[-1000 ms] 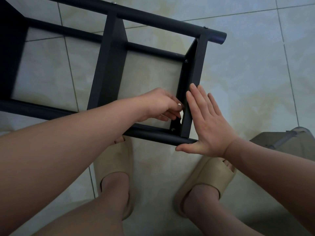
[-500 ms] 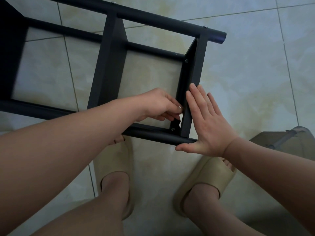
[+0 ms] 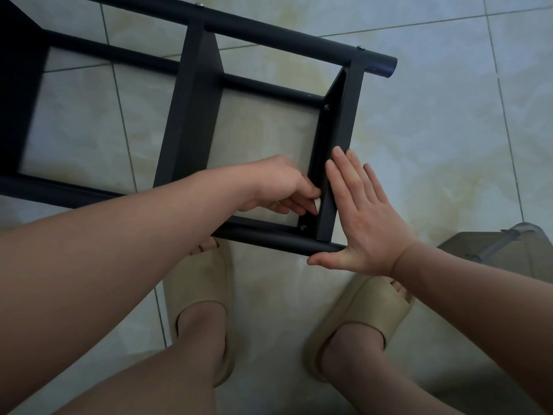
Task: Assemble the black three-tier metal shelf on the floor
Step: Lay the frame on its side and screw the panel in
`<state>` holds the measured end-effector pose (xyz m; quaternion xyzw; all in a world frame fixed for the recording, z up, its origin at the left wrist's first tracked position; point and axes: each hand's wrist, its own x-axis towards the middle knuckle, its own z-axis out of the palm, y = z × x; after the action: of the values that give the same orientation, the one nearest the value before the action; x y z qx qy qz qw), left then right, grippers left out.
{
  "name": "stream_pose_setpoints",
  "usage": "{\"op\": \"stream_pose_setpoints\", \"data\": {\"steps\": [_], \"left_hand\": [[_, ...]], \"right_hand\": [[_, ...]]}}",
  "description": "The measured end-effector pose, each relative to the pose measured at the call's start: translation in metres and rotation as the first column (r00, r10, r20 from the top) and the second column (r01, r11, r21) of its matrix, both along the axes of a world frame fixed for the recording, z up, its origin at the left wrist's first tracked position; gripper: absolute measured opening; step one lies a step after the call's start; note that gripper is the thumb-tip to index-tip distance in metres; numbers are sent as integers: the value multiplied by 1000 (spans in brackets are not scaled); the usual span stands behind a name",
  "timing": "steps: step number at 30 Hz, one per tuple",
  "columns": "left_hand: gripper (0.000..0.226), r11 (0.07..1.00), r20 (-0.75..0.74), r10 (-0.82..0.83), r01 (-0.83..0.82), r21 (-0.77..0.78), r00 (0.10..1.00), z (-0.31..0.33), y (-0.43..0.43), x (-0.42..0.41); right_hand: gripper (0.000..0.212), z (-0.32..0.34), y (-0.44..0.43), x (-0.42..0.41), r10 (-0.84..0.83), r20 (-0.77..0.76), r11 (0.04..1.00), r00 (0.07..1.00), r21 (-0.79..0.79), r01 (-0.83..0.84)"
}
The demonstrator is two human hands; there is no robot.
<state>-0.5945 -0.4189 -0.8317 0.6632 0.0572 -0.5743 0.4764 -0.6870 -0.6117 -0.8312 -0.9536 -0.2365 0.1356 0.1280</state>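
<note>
The black metal shelf lies on its side on the tiled floor, its tubes running left to right. My right hand presses flat on the outer face of the end tier panel, with its thumb under the tip of the near tube. My left hand reaches inside the frame. Its curled fingertips pinch a small pale piece against the panel's inner face, just above a screw. What the piece is cannot be told. A second screw sits at the panel's far end.
My feet in beige slippers stand just below the near tube. A grey-green object with a metal bar lies at the right edge. Pale floor tiles spread to the right of the shelf.
My left fingertips have shifted slightly on the small pale piece at the panel. The right hand and the shelf have stayed put.
</note>
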Motion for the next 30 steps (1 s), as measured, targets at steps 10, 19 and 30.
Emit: {"op": "stream_pose_setpoints", "data": {"steps": [10, 19, 30], "left_hand": [[10, 999, -25, 30, -31, -28, 999, -2, -2, -2], [13, 997, 25, -60, 61, -48, 998, -1, 2, 1], [13, 963, 104, -267, 269, -10, 958, 2, 18, 9]], "right_hand": [[130, 1, 0, 0, -4, -5, 1000, 1000, 3, 4], [130, -1, 0, 0, -3, 7, 1000, 1000, 3, 3], [131, 2, 0, 1, -4, -8, 1000, 1000, -8, 4]]}}
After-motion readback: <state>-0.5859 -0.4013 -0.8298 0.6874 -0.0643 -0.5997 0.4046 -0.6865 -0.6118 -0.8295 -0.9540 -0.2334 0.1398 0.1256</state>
